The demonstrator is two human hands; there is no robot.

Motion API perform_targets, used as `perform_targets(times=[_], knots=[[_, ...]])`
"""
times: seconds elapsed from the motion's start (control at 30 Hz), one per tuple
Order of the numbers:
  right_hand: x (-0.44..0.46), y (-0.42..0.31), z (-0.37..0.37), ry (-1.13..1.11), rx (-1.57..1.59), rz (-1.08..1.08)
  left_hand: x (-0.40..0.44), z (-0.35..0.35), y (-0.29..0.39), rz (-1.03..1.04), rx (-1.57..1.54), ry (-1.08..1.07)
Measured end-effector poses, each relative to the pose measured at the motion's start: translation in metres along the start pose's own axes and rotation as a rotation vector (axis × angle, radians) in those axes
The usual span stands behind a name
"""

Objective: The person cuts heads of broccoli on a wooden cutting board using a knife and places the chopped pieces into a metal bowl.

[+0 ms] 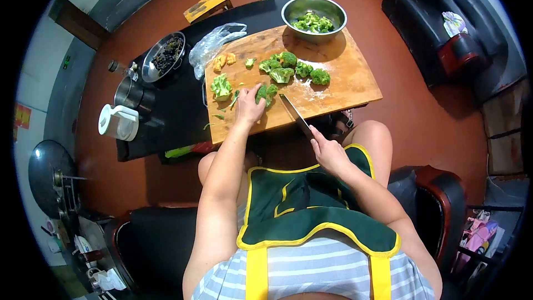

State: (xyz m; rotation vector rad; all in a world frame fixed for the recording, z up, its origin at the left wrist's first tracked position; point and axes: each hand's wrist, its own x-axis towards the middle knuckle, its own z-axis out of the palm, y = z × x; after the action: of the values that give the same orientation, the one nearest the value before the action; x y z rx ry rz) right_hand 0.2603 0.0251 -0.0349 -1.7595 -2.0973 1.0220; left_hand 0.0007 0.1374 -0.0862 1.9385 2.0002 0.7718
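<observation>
My left hand [250, 106] is closed on a small broccoli piece [266, 94] near the front left of the wooden cutting board [350, 78]. In my right hand [328, 149] is the handle of a knife [296, 115], its blade slanting up and left over the board's front edge, its tip just right of the held piece. Several green broccoli florets [282, 75] lie behind the blade tip. A pale green stalk piece [221, 87] and leaf scraps sit left of my left hand. Yellowish lumps [224, 61] rest at the board's back left.
A metal bowl [313, 36] of cut broccoli stands at the board's back right. Left of the board are a clear plastic bag [214, 47], a pan of dark food [146, 69], metal pots [128, 93] and a white-lidded jug [118, 122]. A wooden stool [206, 6] stands behind the table.
</observation>
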Motion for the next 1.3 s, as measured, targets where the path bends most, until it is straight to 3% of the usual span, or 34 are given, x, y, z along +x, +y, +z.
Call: perform_targets(times=[0.47,0.7,0.83,0.97,1.07,1.17,1.27,1.3], knots=[[-0.002,-0.014,0.008,0.016,-0.139,-0.159,0.005,-0.005,0.007,-0.186,0.087,-0.017],[0.027,-0.011,0.022,0.003,-0.257,-0.166,0.005,-0.019,0.013,-0.112,0.117,-0.115],[0.028,-0.016,0.006,-0.085,-0.101,-0.005,-0.003,-0.031,0.010,-0.086,0.222,-0.115],[0.025,-0.003,0.006,-0.057,-0.034,-0.058,-0.005,-0.028,0.003,-0.034,0.329,-0.126],[0.020,-0.011,-0.004,-0.056,-0.070,-0.041,-0.013,-0.034,0.012,0.193,0.521,0.012],[0.019,-0.015,-0.009,-0.042,-0.085,-0.056,-0.008,-0.029,0.008,0.282,0.553,-0.031],[0.023,-0.009,-0.006,-0.018,-0.082,-0.069,0.001,-0.019,0.002,0.119,0.456,-0.158],[0.023,-0.007,-0.006,-0.015,-0.084,-0.066,0.002,-0.015,0.000,0.136,0.441,-0.065]])
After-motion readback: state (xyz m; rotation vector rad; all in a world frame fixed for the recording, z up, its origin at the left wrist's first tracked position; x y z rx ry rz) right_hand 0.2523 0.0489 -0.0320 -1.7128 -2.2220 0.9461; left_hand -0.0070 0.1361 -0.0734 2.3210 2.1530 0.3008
